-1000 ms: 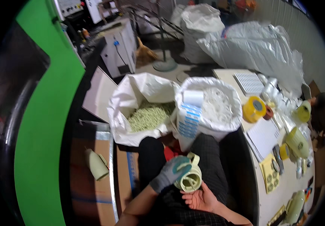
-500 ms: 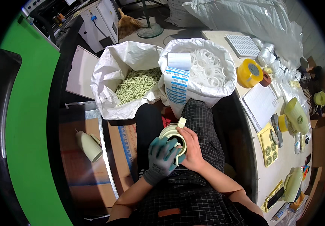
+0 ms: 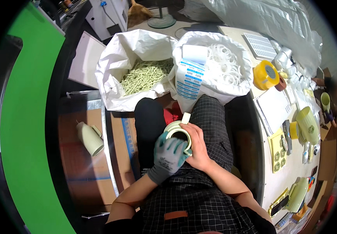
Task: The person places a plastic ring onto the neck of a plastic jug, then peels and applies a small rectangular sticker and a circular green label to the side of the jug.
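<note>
Between my thighs I hold a pale green jug body (image 3: pixel 171 126) with its round open end facing up and its handle pointing away from me. My right hand (image 3: pixel 196 146), bare, is wrapped round its right side. My left hand (image 3: pixel 169 154), in a grey glove with teal fingers, has its fingers bent over the near left rim, partly across the opening. A small pale piece (image 3: pixel 188 152) shows at the rim by the left fingertips; its kind is unclear. The jug's lower part is hidden by my hands and lap.
Ahead stand a white sack of pale green pins (image 3: pixel 145 77) and a sack of clear rings (image 3: pixel 225 64) with a label strip (image 3: pixel 190 80) over it. Another jug (image 3: pixel 90 138) lies on cardboard at left. The table (image 3: pixel 264 171) at right bears tape, papers and jugs. Beyond it is another person (image 3: pixel 334 89).
My left fingers have curled in closer over the jug's rim and cover the small pale piece more. The jug stays in my right hand. The whole view has shifted slightly.
</note>
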A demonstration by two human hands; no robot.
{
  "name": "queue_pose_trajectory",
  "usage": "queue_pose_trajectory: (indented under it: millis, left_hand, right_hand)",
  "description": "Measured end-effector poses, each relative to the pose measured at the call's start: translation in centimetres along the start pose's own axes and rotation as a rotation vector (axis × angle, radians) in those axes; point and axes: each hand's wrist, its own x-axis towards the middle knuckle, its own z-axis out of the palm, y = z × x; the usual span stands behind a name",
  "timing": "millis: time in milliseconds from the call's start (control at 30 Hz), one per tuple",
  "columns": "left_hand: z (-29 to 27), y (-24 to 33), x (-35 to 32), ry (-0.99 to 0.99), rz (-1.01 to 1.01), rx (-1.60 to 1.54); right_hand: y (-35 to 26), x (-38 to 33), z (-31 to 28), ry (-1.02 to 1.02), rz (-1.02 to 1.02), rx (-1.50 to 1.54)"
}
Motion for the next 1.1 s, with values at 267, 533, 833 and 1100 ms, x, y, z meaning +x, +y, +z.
queue_pose_trajectory:
  millis: [267,533,833,1100]
  left_hand:
    - [-3.5,-10.2,8.0,0.640,-0.157,0.294]
    - [-1.6,-10.1,7.4,0.572,-0.158,0.011]
    - [0.1,1.3,4.1,0.241,-0.014,-0.525]
    - [0.4,-0.2,4.0,0.070,0.004,-0.462]
  right_hand:
    - [-2.2,17.1,3.0,0.270,-0.412,0.072]
    - [-1.5,15.7,0.1,0.031,-0.384,0.064]
    - [12.6,17.5,-12.6,0.312,0.503,-0.603]
    - [17.0,19.2,-10.8,0.218,0.538,-0.692]
